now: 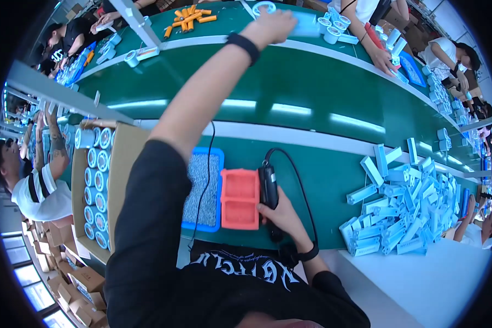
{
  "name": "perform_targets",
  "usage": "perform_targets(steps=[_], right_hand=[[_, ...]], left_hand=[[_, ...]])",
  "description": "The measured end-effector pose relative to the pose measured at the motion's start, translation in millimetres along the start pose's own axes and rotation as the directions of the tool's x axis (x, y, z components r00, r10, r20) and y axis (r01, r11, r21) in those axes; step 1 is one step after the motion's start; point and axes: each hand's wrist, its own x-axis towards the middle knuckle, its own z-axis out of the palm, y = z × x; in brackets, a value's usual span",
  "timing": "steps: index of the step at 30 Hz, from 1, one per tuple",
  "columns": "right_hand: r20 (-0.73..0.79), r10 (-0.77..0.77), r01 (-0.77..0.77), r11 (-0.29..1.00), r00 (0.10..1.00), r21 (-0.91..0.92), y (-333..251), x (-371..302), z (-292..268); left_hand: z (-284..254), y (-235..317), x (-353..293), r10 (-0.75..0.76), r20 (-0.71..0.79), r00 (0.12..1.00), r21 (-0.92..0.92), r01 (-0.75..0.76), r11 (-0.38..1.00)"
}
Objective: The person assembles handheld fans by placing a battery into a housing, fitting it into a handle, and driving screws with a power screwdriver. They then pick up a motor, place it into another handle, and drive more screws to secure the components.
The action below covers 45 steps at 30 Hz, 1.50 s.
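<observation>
My left arm stretches across the green belt to its far side. The left hand (270, 27) is closed over a light blue plastic piece (305, 25), smeared by motion, that sticks out to its right. A round light blue ring (264, 8) shows just beyond the knuckles; I cannot tell if it belongs to the same piece. Near my body, my right hand (283, 212) is wrapped round a black corded electric screwdriver (269, 188). The screwdriver lies along the right side of a red two-compartment tray (240, 215). Left of that tray is a blue-rimmed tray (217, 164) of small metallic bits, partly behind my sleeve.
A large pile of light blue plastic housings (404, 210) covers the right of the bench. At left stands a cardboard box (127, 158) of round light blue parts. Orange cylinders (188, 21) lie across the belt (333, 87). A black cable hangs over the bench; co-workers sit around.
</observation>
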Motion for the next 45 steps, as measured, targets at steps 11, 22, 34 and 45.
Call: perform_targets(steps=[11,22,34,45], right_hand=[[0.041,0.23,-0.224,0.966,0.972,-0.128,-21.1,-0.3,-9.5],[-0.274,-0.216,-0.025,0.741,0.937,-0.671,-52.5,13.7,-29.0],[0.169,-0.511,0.309,0.203,0.843,-0.929,-52.4,-44.4,14.7],[0.355,-0.344,0.376,-0.005,0.869,-0.927,-37.6,6.4,54.5]], left_hand=[[173.6,74.1,99.1,-0.045,0.027,0.999,0.057,0.044,0.997],[-78.4,33.7,-74.8,-0.154,0.187,0.97,-0.489,0.227,0.842],[-319.1,74.8,-434.6,-0.016,0.262,0.965,-0.876,0.245,0.415],[-423.5,9.8,-648.6,-0.888,0.387,0.249,-0.161,0.966,0.201]])
